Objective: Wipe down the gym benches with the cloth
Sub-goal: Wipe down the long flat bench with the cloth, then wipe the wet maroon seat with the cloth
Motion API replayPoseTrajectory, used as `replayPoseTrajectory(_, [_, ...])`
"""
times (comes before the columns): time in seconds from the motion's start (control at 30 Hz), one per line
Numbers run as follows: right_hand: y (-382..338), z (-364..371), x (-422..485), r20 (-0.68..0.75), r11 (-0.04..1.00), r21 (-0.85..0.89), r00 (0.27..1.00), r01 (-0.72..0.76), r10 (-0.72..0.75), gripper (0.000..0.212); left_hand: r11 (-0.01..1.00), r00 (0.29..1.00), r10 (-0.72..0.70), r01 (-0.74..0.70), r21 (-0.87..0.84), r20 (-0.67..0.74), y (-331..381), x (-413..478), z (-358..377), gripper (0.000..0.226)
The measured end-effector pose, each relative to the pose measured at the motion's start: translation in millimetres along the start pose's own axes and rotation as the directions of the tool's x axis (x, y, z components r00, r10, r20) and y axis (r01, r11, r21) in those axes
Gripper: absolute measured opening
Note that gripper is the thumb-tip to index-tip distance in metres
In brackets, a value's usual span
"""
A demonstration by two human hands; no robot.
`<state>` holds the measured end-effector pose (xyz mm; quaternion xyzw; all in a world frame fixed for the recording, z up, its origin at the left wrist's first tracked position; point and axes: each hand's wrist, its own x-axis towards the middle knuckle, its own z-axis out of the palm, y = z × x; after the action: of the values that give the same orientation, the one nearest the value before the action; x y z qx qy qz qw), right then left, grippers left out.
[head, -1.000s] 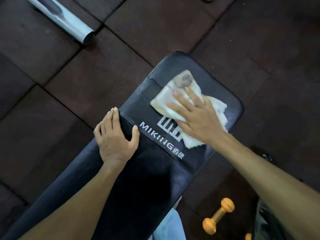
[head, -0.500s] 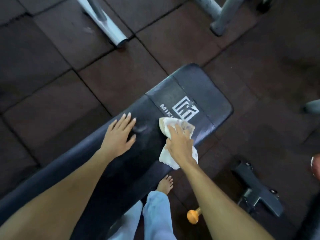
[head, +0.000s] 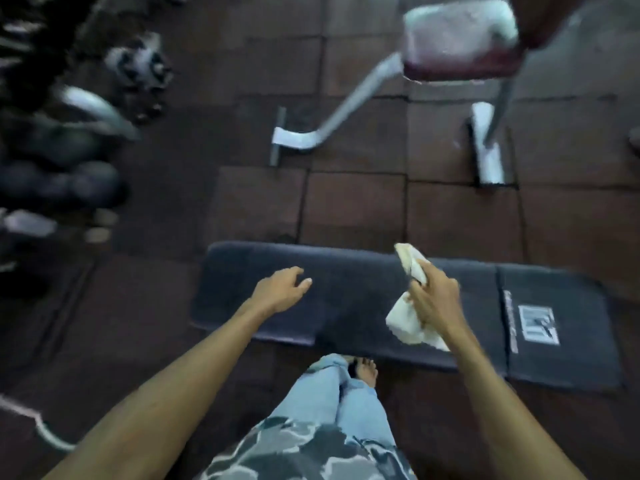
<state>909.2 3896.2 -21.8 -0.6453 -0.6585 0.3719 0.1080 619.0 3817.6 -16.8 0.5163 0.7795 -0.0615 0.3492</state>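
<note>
A black padded gym bench (head: 363, 289) lies across the view, its white logo at the right end. My right hand (head: 433, 299) grips a crumpled white cloth (head: 407, 320) and holds it lifted just above the middle of the pad. One end of the cloth sticks up past my fingers, the other hangs below my palm. My left hand (head: 280, 289) hovers over the left part of the bench, holding nothing, its fingers loosely curled and apart. The frame is motion-blurred.
A second bench with a maroon seat (head: 460, 39) on grey metal legs (head: 346, 109) stands beyond. Dark dumbbells and weights (head: 69, 157) crowd the left side. My jeans leg and bare foot (head: 367, 368) are close to the bench's near edge. Brown rubber tiles cover the floor.
The view has swung so the bench now lies sideways. My right hand has lifted the cloth off the pad and bunched it. My left hand has come off the bench.
</note>
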Motion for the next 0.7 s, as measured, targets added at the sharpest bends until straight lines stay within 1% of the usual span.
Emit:
replayPoseTrajectory(0.07, [-43,13,-3,0.069,0.992,0.007,0.990,0.123,-0.123,0.027,0.984,0.992,-0.091,0.075,-0.160,-0.090,-22,-32,-5,0.056])
replayPoseTrajectory(0.1, [-64,21,-5,0.113,0.980,0.000,0.973,0.201,-0.200,0.027,0.970,0.983,-0.141,0.113,-0.215,-0.120,-33,-48,-7,0.055])
replayPoseTrajectory(0.17, [-108,38,-12,0.214,0.935,-0.031,0.916,0.353,-0.339,0.024,0.931,0.957,-0.250,0.195,-0.310,-0.148,-57,-79,-9,0.054])
replayPoseTrajectory(0.23, [-153,58,-22,0.314,0.897,-0.051,0.860,0.439,-0.403,0.016,0.870,0.917,-0.361,0.265,-0.416,-0.169,-86,-110,-11,0.056])
replayPoseTrajectory(0.27, [-174,68,-27,0.361,0.883,-0.056,0.834,0.467,-0.418,0.013,0.839,0.895,-0.408,0.290,-0.460,-0.180,-101,-125,-13,0.056])
replayPoseTrajectory(0.33, [-219,92,-41,0.463,0.834,-0.060,0.755,0.549,-0.464,0.011,0.771,0.834,-0.510,0.335,-0.542,-0.209,-134,-161,-15,0.055])
replayPoseTrajectory(0.37, [-237,105,-47,0.500,0.802,-0.058,0.713,0.594,-0.492,0.013,0.737,0.801,-0.558,0.357,-0.573,-0.218,-149,-177,-16,0.055])
replayPoseTrajectory(0.43, [-275,131,-60,0.564,0.732,-0.050,0.624,0.679,-0.540,0.023,0.665,0.726,-0.655,0.421,-0.617,-0.209,-179,-208,-15,0.055])
replayPoseTrajectory(0.5, [-308,162,-74,0.627,0.683,-0.069,0.564,0.727,-0.538,0.013,0.588,0.655,-0.735,0.483,-0.649,-0.177,-211,-232,-12,0.055])
replayPoseTrajectory(0.53, [-325,178,-82,0.660,0.662,-0.081,0.538,0.745,-0.524,0.014,0.553,0.629,-0.761,0.507,-0.661,-0.155,-228,-241,-10,0.056])
replayPoseTrajectory(0.6, [-352,218,-97,0.721,0.610,-0.089,0.473,0.787,-0.505,0.027,0.506,0.607,-0.787,0.532,-0.679,-0.111,-263,-256,-4,0.056])
replayPoseTrajectory(0.67, [-376,259,-116,0.772,0.519,-0.095,0.392,0.849,-0.500,0.026,0.474,0.592,-0.802,0.542,-0.694,-0.086,-298,-266,0,0.056])
replayPoseTrajectory(0.7, [-387,278,-127,0.788,0.480,-0.104,0.366,0.871,-0.494,0.025,0.463,0.585,-0.807,0.548,-0.697,-0.077,-316,-270,2,0.056])
